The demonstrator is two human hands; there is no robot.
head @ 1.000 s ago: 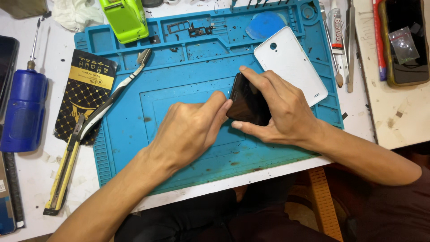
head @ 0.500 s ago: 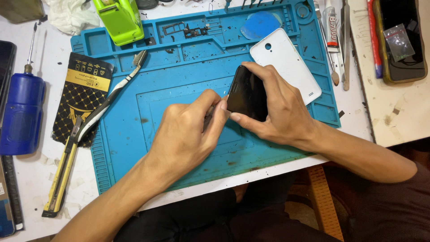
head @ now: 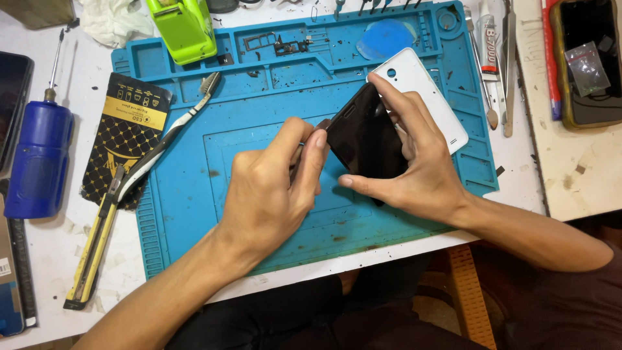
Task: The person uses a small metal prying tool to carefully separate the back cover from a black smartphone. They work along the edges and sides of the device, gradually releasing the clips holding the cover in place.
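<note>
Near the middle of the frame, the right hand (head: 421, 168) gripped a dark phone (head: 363, 139), tilted up above the blue mat (head: 181, 194). The left hand (head: 272, 194) had its fingers (head: 314, 152) pinched at the phone's left edge, seemingly on a small tool, too hidden to identify. A white back cover (head: 421, 91) lay just behind the phone, upper right.

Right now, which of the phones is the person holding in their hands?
The black phone in the middle, tilted up off the blue mat in the right hand. The other, in a yellowish case, lies untouched far right.
</note>
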